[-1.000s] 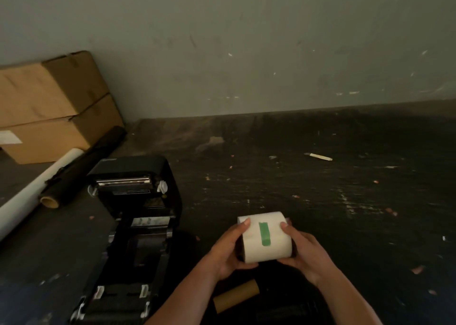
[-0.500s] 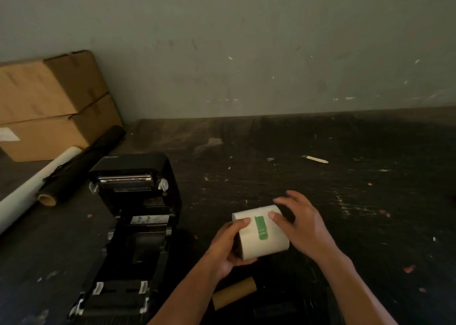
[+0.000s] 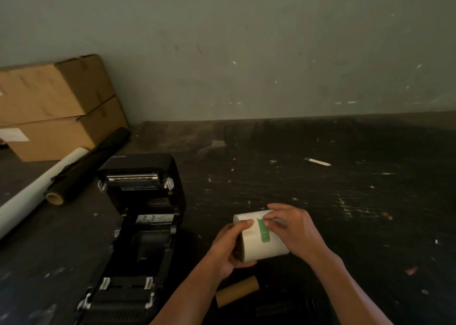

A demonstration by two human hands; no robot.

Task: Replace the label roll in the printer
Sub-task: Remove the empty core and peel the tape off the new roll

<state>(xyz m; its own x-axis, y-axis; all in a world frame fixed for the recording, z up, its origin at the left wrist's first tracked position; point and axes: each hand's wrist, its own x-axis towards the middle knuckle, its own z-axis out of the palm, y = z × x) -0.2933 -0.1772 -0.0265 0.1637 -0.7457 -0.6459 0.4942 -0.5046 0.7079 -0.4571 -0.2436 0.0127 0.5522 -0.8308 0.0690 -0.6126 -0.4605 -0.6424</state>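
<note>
A white label roll (image 3: 265, 242) is held above the dark, scuffed bench (image 3: 320, 201), to the right of the black printer (image 3: 138, 226). The roll is gripped at its left end by the left hand (image 3: 228, 249), whose fingers are curled round the end face with the thumb laid over the top edge, so that grip is clamped on the roll. A strip of green tape (image 3: 263, 230) is seen running down the roll's outer wrap. The upper end of that tape is pinched or picked at by the thumb and forefinger of the right hand (image 3: 294, 228), while the rest of that hand is draped over the roll's right side; whether the tape end is lifted from the paper cannot be told. The printer is shown with its lid swung open toward the wall, and its roll bay is exposed. A bare brown cardboard core (image 3: 237, 293) is lying on the bench below the hands, near the printer's front right corner and apart from the roll. At the far left, two cardboard boxes (image 3: 56, 107) are stacked against the wall, and a black roll (image 3: 91, 166) and a long white roll (image 3: 37, 191) are laid side by side in front of them. A small white stick (image 3: 318, 162) is lying well apart on the bench to the right.
</note>
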